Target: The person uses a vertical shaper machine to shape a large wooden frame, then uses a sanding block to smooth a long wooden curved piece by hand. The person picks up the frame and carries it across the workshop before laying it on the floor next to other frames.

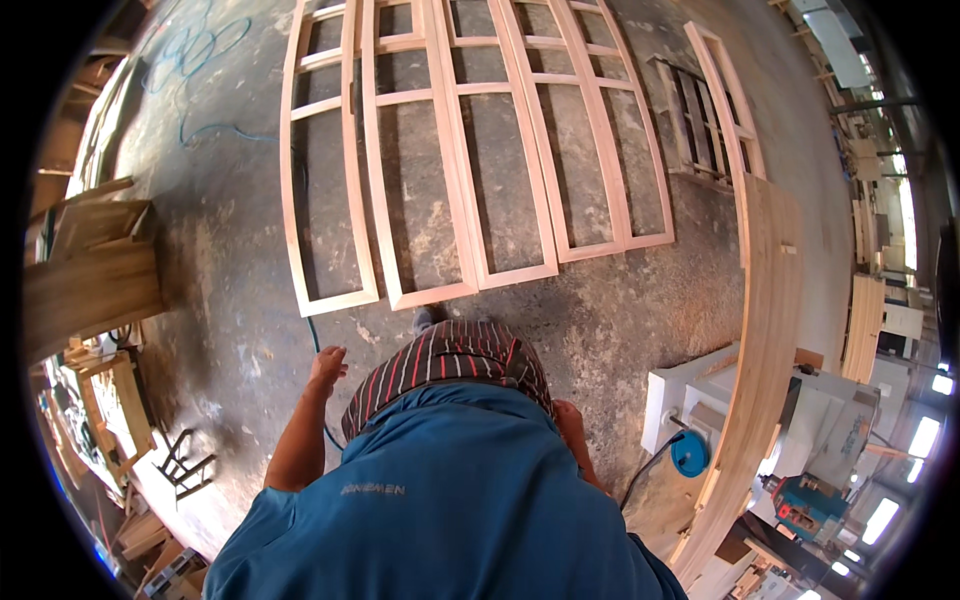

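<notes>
My left hand (pixel 328 366) hangs beside my striped trousers, its fingers loosely bent and a little apart, with nothing visible in it. On the other side, my right hand (pixel 569 416) is close to my hip; my body partly covers it and its fingers cannot be made out. Beyond my feet, several pale wooden frames (pixel 435 297) lie side by side, long sides running away from me and crossbars towards the far end. The leftmost wooden frame (pixel 340 302) is nearest my left hand, which does not touch it.
A dark hose (pixel 314 335) runs past my left side, linking towards blue coiled tubing (pixel 205 50) at the far left. Long wooden boards (pixel 770 270) extend along the right, above machinery (pixel 830 420). A small dark rack (pixel 185 465) stands at left, near a wooden cabinet (pixel 95 290).
</notes>
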`<state>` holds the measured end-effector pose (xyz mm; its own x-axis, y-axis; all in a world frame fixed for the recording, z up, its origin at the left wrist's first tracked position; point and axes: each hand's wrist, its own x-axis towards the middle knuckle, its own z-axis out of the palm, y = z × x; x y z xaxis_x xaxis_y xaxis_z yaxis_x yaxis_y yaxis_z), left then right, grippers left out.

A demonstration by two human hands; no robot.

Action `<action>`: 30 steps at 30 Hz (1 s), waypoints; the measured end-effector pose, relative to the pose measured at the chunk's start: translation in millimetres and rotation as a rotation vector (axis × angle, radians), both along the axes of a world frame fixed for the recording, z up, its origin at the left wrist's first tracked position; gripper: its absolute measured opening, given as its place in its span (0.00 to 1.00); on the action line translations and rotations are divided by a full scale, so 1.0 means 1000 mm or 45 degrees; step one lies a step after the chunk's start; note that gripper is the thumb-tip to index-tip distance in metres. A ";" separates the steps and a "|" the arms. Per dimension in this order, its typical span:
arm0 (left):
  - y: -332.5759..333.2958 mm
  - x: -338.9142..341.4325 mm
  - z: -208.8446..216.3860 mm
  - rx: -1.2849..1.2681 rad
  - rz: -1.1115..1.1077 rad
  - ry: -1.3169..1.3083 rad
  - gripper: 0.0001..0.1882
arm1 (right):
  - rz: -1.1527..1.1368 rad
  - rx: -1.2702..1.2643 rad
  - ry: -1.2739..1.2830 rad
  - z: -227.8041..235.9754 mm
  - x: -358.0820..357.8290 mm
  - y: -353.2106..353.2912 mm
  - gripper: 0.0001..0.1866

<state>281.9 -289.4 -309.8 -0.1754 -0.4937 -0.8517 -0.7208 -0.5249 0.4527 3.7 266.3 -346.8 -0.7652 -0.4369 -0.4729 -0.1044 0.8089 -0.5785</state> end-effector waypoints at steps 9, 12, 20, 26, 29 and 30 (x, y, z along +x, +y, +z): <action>0.006 -0.006 0.001 -0.006 0.002 0.012 0.20 | -0.204 0.030 -0.221 0.041 -0.017 -0.042 0.18; 0.010 -0.005 0.004 -0.003 0.015 0.014 0.20 | -0.665 -0.111 -0.610 0.067 -0.022 -0.061 0.17; 0.029 0.002 -0.001 0.061 -0.026 -0.087 0.19 | -0.855 -0.139 -0.661 0.100 -0.037 -0.075 0.15; 0.054 -0.015 0.016 0.053 -0.021 -0.117 0.18 | -0.673 -0.067 -0.828 0.109 -0.078 -0.090 0.16; 0.082 -0.017 0.006 0.003 -0.141 -0.131 0.20 | -0.534 -0.013 -0.897 0.062 -0.099 -0.090 0.15; 0.098 -0.014 -0.011 -0.050 -0.270 -0.151 0.21 | -0.380 -0.015 -0.865 0.038 -0.109 -0.090 0.15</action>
<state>267.7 -191.7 -320.9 -0.1784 -0.4895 -0.8535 -0.8624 -0.3399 0.3752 -105.7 176.1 -308.3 -0.3928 -0.2639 -0.8810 0.5028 0.7405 -0.4460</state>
